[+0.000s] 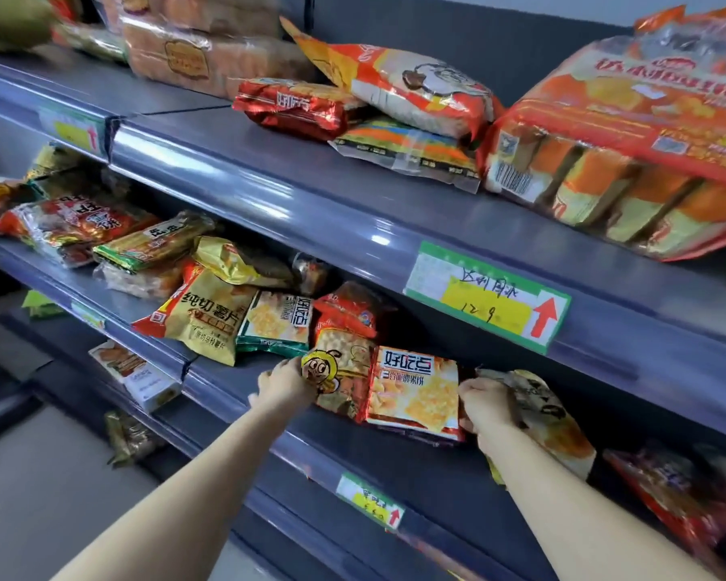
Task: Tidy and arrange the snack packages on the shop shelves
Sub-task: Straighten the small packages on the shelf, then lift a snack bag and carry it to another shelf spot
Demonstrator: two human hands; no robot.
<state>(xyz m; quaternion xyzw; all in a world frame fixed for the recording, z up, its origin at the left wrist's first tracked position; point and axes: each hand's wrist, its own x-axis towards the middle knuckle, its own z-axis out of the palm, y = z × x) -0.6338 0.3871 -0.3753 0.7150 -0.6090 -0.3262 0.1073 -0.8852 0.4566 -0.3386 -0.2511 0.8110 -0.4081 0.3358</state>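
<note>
L grip: bee pack; R grip: yellow bag.

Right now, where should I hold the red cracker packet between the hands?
Pinch the red cracker packet by its near sealed edge, from the shelf front: it lies flat, that edge is uncovered; the bee bag and right hand crowd its sides.

Two blue-grey tiers logged.

Upper shelf: bread loaves at 11 o'clock, red foil packet at 12, orange multipack at 2. Price label on its front lip.

Middle shelf: yellow crisp bag at 9, bee packet and cracker packet touching near centre, tan packet at 4.
</note>
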